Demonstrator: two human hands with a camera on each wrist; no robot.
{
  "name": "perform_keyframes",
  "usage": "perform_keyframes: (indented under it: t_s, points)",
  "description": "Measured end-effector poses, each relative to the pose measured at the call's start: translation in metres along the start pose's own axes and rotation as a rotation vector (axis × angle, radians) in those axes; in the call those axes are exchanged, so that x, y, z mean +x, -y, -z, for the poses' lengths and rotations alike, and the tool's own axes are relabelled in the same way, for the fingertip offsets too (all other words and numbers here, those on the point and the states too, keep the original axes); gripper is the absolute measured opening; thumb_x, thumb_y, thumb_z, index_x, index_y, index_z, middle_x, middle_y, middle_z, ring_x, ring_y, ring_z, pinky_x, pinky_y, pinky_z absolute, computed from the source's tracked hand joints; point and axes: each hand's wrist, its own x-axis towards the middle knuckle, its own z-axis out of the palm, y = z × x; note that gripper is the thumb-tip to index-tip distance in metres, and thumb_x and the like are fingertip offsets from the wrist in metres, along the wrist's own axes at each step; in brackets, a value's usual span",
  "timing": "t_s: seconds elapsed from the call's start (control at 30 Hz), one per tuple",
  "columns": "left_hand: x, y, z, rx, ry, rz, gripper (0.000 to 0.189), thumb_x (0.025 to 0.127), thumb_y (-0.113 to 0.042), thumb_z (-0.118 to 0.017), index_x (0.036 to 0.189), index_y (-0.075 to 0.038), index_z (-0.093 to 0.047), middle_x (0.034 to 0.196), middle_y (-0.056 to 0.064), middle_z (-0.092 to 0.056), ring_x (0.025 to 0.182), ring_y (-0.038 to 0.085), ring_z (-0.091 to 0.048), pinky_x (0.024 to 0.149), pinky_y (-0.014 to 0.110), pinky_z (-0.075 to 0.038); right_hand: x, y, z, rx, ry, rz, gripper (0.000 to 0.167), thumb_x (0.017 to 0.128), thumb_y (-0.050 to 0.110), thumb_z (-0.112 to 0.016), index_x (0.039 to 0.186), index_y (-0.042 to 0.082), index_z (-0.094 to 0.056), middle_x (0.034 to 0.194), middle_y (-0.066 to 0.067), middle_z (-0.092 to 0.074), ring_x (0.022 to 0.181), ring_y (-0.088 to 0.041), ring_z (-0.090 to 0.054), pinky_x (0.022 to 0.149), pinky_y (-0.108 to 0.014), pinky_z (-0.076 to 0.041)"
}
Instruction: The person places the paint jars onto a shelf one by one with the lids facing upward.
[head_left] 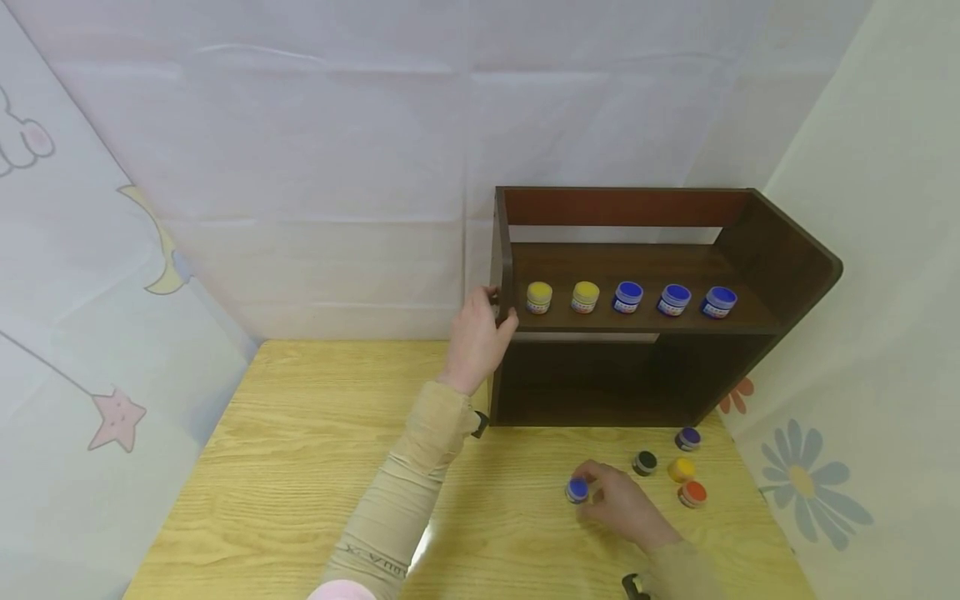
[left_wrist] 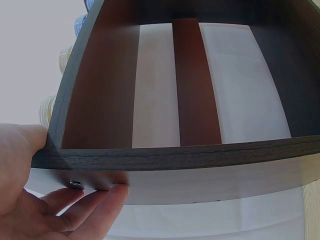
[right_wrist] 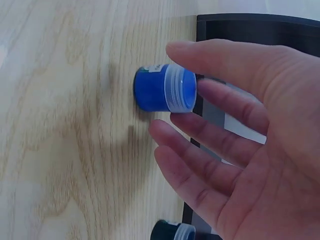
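My left hand holds the left side panel of a dark brown wooden shelf. In the left wrist view, the thumb lies at the panel's front edge and the fingers press its outer face. On the table in front of the shelf stands a small blue paint jar with a clear-rimmed lid. Around that jar my right hand is spread, thumb on one side and fingertips on the other, close to the lid. The right hand's fingers look loose and nearly straight.
Two yellow jars and three blue jars stand in a row on the upper shelf board. Right of the right hand, black, purple, yellow and red jars stand on the wooden table. Printed cloth hangs around.
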Motion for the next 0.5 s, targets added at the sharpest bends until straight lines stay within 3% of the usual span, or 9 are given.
perform_keyframes:
  t_s: [0.17,0.37,0.5]
  points:
    - [0.000,0.000,0.000,0.001,0.001,-0.001,0.040,0.098,-0.018,-0.065,0.128,0.007,-0.054,0.115,0.019,-0.063,0.093,0.030,-0.067,0.076,0.037,-0.059,0.004,0.003,-0.005,0.015,-0.021,0.041,0.058,0.072,0.001,-0.085,0.124,-0.001,-0.061,0.108,-0.013,-0.066,0.083,-0.023,-0.063,0.068,-0.037,-0.054]
    - [0.000,0.001,-0.001,0.004,0.002,-0.006,0.040,0.098,-0.018,-0.065,0.128,0.007,-0.054,0.113,0.018,-0.063,0.091,0.028,-0.067,0.074,0.035,-0.060,0.010,-0.004,-0.012,-0.042,-0.048,0.070,0.043,0.070,-0.004,-0.083,0.109,0.005,-0.068,0.104,-0.007,-0.067,0.098,-0.035,-0.066,0.083,-0.053,-0.055]
    - [0.000,0.002,-0.001,0.005,-0.007,-0.017,0.040,0.098,-0.018,-0.065,0.127,0.007,-0.054,0.113,0.018,-0.063,0.090,0.029,-0.067,0.074,0.036,-0.060,0.014,-0.013,-0.016,-0.069,-0.054,0.075,0.039,0.073,-0.005,-0.082,0.106,0.009,-0.069,0.105,-0.006,-0.067,0.102,-0.037,-0.066,0.087,-0.056,-0.054]
